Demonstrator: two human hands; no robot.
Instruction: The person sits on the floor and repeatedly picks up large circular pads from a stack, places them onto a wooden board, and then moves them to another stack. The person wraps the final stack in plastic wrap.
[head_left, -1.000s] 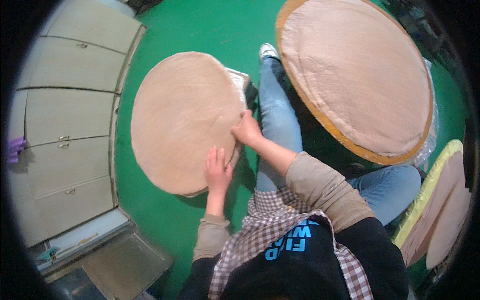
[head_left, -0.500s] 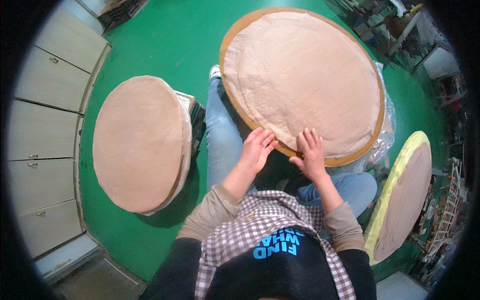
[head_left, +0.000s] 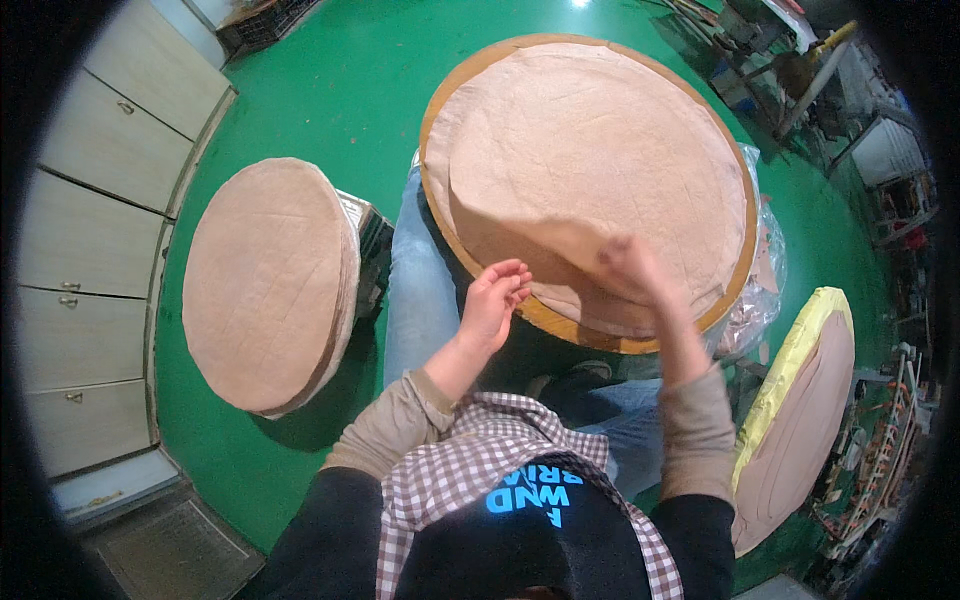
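Observation:
A large round stack of thin beige-pink sheets (head_left: 640,150) lies on a round brown board (head_left: 434,165) in front of me. Its top sheet is peeled up along the near side, and shadow falls on the layer beneath. My right hand (head_left: 640,268), smeared by motion, is at the raised edge and seems to pinch it. Just left of it, my left hand (head_left: 488,308) hovers by the board's near rim with curled fingers; nothing shows in them. The material of the sheets cannot be told.
To the left, another round stack (head_left: 270,285) rests on a dark crate (head_left: 375,250). At right a yellow-edged disc (head_left: 800,400) with similar sheets stands tilted. Clear plastic wrap (head_left: 762,290) bulges beside the board. Cabinets (head_left: 85,240) line the left; cluttered racks (head_left: 890,430) stand far right.
Both hands were spread on the near edge of a flat sheet. Now the sheet's near edge is lifted, my right hand has moved away from me, and my left fingers have curled.

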